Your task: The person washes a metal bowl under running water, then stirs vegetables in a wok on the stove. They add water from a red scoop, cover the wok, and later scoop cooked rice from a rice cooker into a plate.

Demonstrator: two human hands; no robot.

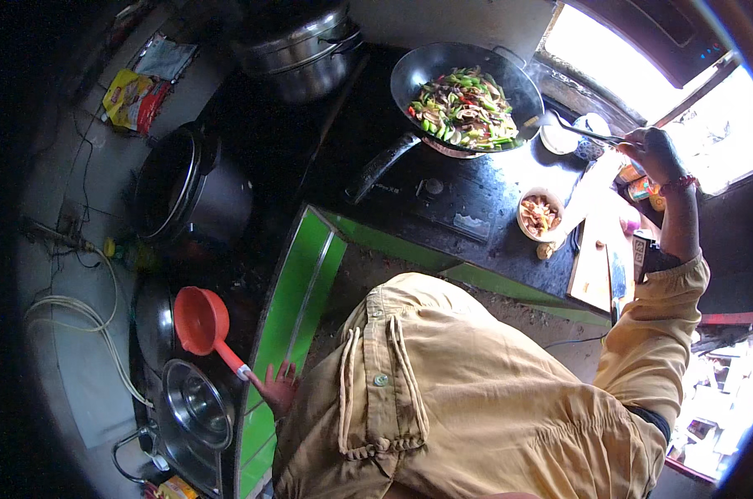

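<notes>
My right hand [654, 151] grips the dark handle of a spatula [585, 132], its head at the right rim of a black wok [414, 78]. Sliced vegetables and meat [467, 112] lie in the wok, and faint steam rises near its right side. The wok's handle [382, 167] points down and left. Beside the end of a red plastic ladle's handle is my left hand [279, 385], fingers spread. The red ladle [203, 321] rests near the sink side; whether a finger touches it I cannot tell. A white bowl of sliced meat [540, 215] stands below the wok.
A cutting board [591, 274] with a knife [616, 274] lies at the right. A steel steamer pot [301, 62] stands upper left, above a dark pot [217, 187]. A steel basin [198, 404] sits lower left. Green-tiled cabinet edges [301, 274] border the counter.
</notes>
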